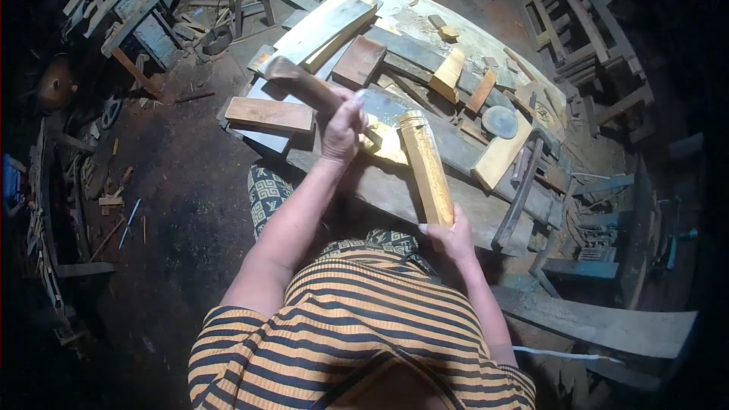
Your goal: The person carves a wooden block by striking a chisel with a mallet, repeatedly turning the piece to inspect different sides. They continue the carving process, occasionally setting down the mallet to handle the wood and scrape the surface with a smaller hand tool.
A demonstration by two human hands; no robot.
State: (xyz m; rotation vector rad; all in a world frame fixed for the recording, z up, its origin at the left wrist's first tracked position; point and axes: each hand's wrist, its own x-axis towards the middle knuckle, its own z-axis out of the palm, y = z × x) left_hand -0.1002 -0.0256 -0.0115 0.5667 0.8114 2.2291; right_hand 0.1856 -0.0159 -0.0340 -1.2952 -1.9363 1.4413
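Note:
My left hand (344,127) is closed around the thick, dark wooden handle (304,85) of a tool, held tilted above the near left of the workbench. A grey, blade-like patch (386,106) shows just past the fingers; whether it belongs to this tool I cannot tell. My right hand (451,237) grips the lower end of a long yellow wooden block (427,171). The block's far end has a notched, cut rim and slants up toward the left hand. Between them on the bench lies a pale yellow wood piece (389,143), partly hidden by my left hand.
The wooden workbench (364,190) carries reddish blocks (269,114), a large pale beam (323,29), a round grey disc (501,121) and a long dark-handled tool (520,196). Timber racks (585,30) stand right. Scraps and sticks (129,224) lie on the dark floor at left.

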